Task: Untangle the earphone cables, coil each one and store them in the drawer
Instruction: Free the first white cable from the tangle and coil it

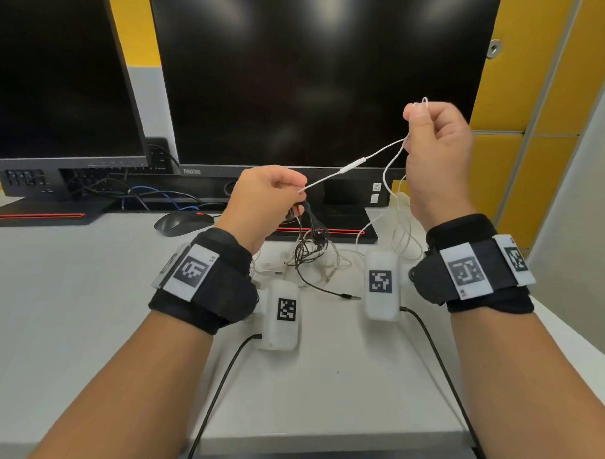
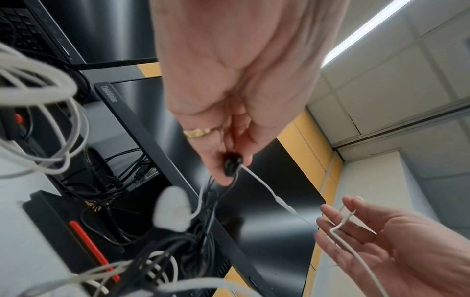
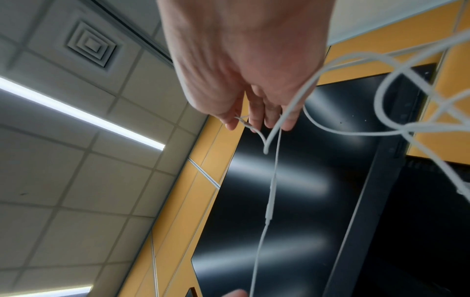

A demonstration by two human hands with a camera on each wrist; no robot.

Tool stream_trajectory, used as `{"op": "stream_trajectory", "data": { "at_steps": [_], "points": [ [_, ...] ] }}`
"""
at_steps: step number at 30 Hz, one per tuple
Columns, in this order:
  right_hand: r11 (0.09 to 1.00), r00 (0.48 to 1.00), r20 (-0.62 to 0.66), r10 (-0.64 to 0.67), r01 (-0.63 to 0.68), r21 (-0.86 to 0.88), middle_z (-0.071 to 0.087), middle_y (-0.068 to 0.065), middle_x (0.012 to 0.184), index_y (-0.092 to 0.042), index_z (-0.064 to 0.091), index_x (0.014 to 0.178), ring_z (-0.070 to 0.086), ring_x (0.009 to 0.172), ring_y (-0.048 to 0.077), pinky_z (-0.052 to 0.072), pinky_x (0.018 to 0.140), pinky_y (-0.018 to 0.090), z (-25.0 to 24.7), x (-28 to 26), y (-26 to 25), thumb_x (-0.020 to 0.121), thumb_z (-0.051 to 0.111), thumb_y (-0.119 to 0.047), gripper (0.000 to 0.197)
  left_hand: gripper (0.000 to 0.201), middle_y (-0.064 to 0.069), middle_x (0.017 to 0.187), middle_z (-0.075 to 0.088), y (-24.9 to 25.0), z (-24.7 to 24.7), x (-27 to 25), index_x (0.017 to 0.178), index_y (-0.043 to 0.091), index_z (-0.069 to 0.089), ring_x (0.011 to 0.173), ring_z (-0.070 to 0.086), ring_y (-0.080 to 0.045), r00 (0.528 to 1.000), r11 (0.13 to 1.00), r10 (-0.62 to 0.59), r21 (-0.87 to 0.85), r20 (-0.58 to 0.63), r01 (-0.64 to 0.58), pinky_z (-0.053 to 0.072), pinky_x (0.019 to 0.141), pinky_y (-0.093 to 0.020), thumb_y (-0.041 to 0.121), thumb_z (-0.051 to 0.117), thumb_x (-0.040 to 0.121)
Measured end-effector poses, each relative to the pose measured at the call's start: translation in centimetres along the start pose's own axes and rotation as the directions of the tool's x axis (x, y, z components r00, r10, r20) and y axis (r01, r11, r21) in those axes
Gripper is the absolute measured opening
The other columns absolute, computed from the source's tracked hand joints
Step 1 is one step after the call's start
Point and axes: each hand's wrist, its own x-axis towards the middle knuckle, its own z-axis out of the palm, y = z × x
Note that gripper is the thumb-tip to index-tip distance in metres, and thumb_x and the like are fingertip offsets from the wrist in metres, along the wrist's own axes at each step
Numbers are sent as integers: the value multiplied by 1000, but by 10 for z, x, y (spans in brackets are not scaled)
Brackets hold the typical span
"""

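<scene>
White earphone cable [image 1: 351,167] held taut between both my hands above the desk [image 1: 68,307].

The cable is thin, smooth, round white plastic, with a slim oblong inline remote [image 1: 354,165] midway along the stretched span. My left hand [image 1: 264,200] has its fingers curled, pinching the lower end of that span together with a glossy black earbud [image 2: 232,163] and several thin black cords. My right hand [image 1: 434,158], raised higher, pinches a small loop of white cable between thumb and forefinger, other fingers loosely bent; more white loops hang below it. The black-and-white cable tangle [image 1: 310,246] lies on the matte grey desk, in front of the monitor base [image 1: 349,220], its black jack plug [image 1: 350,296] pointing right. I cannot see a drawer.
</scene>
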Motion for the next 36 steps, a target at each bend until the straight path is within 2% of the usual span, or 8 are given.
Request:
{"op": "stream_trajectory", "data": {
  "at_steps": [6,12,16,22,25,28,33,36],
  "points": [
    [1000,997,-81,-13,12,-6,52,-9,76,-28,54,79,49,72,1,46,70,11,-2,2,-1,99,49,-21,21,20,-13,88,66,-2,-4,3,78,16,66,91,65,-27,989,998,-34,49,-146,42,56,85,-37,7,55,92],
    [972,997,55,45,-57,228,66,1,104,-23,59,89,65,105,15,56,89,31,2,-3,-5,99,49,-20,15,7,-5,85,68,2,-2,-5,89,16,74,86,64,-22,983,929,-146,356,110,99,56,78,-35,21,70,86],
    [986,977,209,47,-79,147,70,10,97,-18,62,88,70,94,20,59,80,31,6,-10,-6,99,48,-15,17,14,-1,91,72,3,-2,-6,85,25,74,95,66,-20,984,939,-95,341,152,38,56,87,-40,13,68,85],
    [956,805,517,292,-236,-172,67,7,104,-13,62,97,73,76,16,61,71,33,10,-19,-5,100,49,-17,14,21,-3,89,72,4,2,-4,92,20,70,86,67,-15,993,999,44,8,106,-45,53,75,-24,1,61,89],
    [930,721,595,356,-210,-302,65,-1,86,-13,63,107,64,56,10,59,61,29,8,-23,-8,101,49,-24,19,25,1,92,73,3,3,-4,97,21,69,86,66,-11,990,993,116,-41,84,-113,53,74,-23,0,56,91],
    [923,696,622,360,-169,-345,59,-6,74,-17,65,105,51,46,3,50,52,23,10,-26,-8,100,52,-25,16,30,3,94,72,2,5,-4,98,23,68,83,64,-9,984,986,157,-73,86,-151,52,69,-18,-3,53,92],
    [911,603,686,408,-219,-349,59,-15,59,-21,64,110,41,44,4,43,47,22,10,-29,-13,97,54,-40,25,32,-1,105,70,3,4,-5,103,22,66,104,66,-18,983,978,161,-150,89,-147,55,89,-29,-4,51,93],
    [899,585,695,418,-154,-411,66,-9,98,-23,63,107,46,53,4,42,46,21,9,-28,-13,88,63,-47,30,31,-4,107,70,4,5,-6,101,23,66,107,65,-19,984,972,161,-184,78,-144,54,92,-31,-3,52,93]
  ]
}}
